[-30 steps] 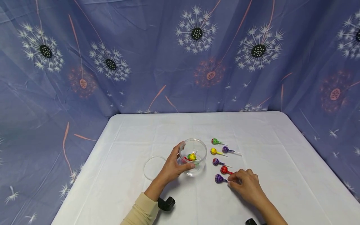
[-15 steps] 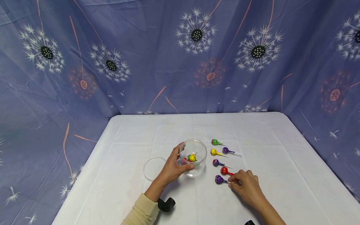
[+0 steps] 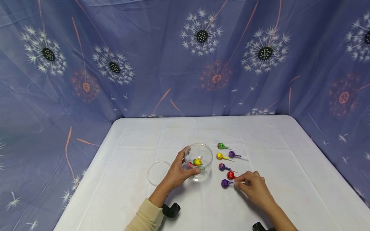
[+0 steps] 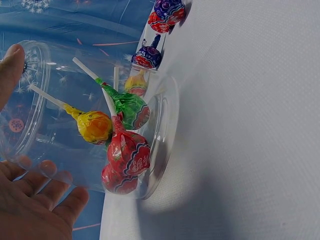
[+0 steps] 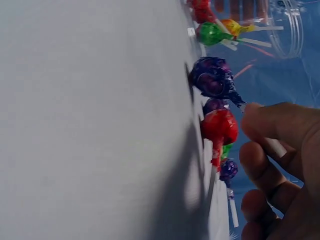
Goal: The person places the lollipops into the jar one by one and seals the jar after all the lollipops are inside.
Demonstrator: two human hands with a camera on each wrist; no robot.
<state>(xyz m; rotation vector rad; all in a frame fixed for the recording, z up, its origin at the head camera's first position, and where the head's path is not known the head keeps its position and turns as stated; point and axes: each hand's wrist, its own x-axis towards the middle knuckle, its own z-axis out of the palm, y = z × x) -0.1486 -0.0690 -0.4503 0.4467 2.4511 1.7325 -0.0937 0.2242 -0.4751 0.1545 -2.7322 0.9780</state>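
Note:
My left hand (image 3: 177, 171) grips a clear plastic jar (image 3: 206, 174) around its side, thumb at the front. Inside the jar lie several wrapped lollipops; the left wrist view shows a yellow one (image 4: 94, 127), a green one (image 4: 132, 110) and a red one (image 4: 129, 152). Between thumb and fingertips, my right hand (image 3: 254, 189) pinches the white stick of a purple lollipop (image 3: 225, 183), the nearest of the row. Right behind it is a red lollipop (image 3: 231, 175), its stick partly hidden by the right hand in the head view.
Further back on the white-covered table (image 3: 138, 138) lie purple lollipops (image 3: 222, 166), a yellow lollipop (image 3: 219, 156) and a green lollipop (image 3: 221, 145). A clear round lid (image 3: 148, 175) rests left of the jar. Patterned blue cloth (image 3: 162, 64) hangs behind.
My right fingers have closed on the purple lollipop's stick, whose white end now shows past the thumb, slightly raised. The left hand and jar stay in place.

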